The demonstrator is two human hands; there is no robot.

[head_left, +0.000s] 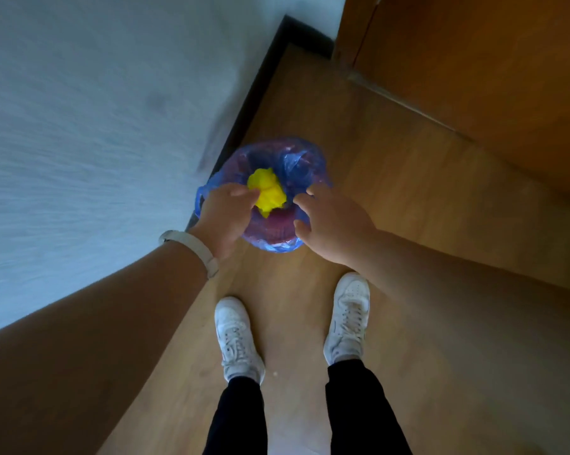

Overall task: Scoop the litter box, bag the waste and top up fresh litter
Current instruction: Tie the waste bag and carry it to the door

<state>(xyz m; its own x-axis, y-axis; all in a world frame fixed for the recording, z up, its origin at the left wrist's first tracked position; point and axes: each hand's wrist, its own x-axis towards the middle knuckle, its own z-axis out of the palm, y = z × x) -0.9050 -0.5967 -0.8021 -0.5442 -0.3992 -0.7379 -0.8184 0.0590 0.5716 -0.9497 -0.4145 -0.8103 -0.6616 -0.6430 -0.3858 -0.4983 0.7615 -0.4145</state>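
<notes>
Centrally, one yellow bundle [267, 192], crumpled, sits in the mouth of a blue-lined bin [278, 247], just above the frame's middle.

Left hand [224, 215]: at the bundle's 9 o'clock side, fingertips curled onto its edge, pinching it. A pale wristband [195, 249] is on that wrist.

Right hand [332, 224]: over the bin's rim at 3 o'clock, fingers spread and relaxed, holding nothing. Whether it touches the liner cannot be told.

The bin stands on a wooden floor [408, 198], against a dark skirting board [254, 93] that runs off toward 12 o'clock.

White wall [80, 126]: from 8 to 11 o'clock, blurred.

Wooden door [473, 60]: at 1 o'clock.

Two white shoes, left [236, 336] and right [347, 318], are at 6 o'clock, toes toward the bin and clear of it, with black trousers [237, 421] below them.
</notes>
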